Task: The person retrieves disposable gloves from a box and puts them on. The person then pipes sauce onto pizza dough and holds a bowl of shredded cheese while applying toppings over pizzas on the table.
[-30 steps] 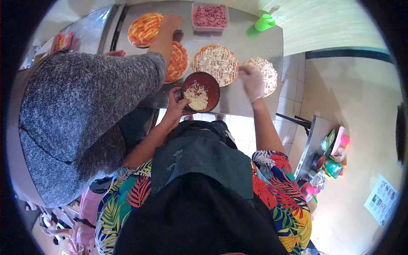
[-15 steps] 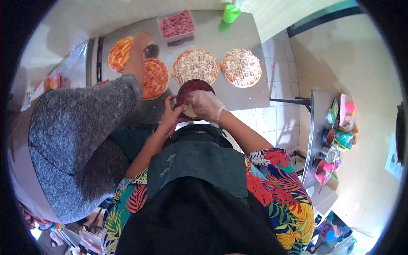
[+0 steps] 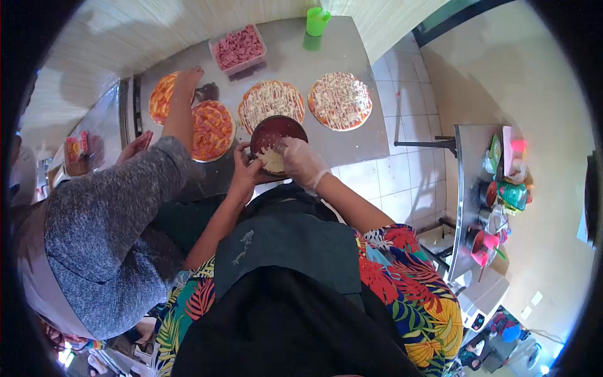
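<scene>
My left hand (image 3: 244, 176) grips the left rim of a dark red bowl (image 3: 276, 129), tilted toward me. Pale grated cheese (image 3: 272, 161) lies in its lower part. My right hand (image 3: 304, 163), in a clear plastic glove, reaches into the bowl with fingers bunched at the cheese's right side; the fingertips are partly hidden. Just beyond the bowl lies a pizza (image 3: 269, 100) covered with white shreds and sauce lines, its near edge hidden behind the rim. Another pizza (image 3: 340, 101), topped the same way, lies to its right.
At my left, a co-worker's hand (image 3: 188, 76) is over a sauced pizza (image 3: 162, 94). Nearer lies a pizza with pink meat bits (image 3: 212, 129). A tub of chopped pink meat (image 3: 237, 49) and a green cup (image 3: 318, 22) stand at the metal table's (image 3: 352, 141) back.
My view has shifted slightly, so the table sits further left. Inside the bowl my right hand has drawn toward the right side, and more cheese shows. The co-worker's hand stays over the sauced pizza.
</scene>
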`<action>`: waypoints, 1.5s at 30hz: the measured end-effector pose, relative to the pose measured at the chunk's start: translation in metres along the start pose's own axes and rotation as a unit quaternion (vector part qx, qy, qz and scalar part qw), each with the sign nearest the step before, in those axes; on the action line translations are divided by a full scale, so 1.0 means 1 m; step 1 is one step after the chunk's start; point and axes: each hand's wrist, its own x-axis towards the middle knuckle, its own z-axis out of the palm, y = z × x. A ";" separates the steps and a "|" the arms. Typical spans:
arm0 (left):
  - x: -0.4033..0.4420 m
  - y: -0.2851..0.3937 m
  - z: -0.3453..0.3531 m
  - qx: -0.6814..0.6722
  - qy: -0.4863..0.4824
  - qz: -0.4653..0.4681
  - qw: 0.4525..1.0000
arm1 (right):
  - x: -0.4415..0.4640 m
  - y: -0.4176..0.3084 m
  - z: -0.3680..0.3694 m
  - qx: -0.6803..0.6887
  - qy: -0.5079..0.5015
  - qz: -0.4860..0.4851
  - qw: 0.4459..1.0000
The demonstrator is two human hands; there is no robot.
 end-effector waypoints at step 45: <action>0.037 -0.049 0.097 0.065 0.092 0.116 0.987 | 0.055 0.100 -0.089 -0.066 -0.347 -0.052 0.934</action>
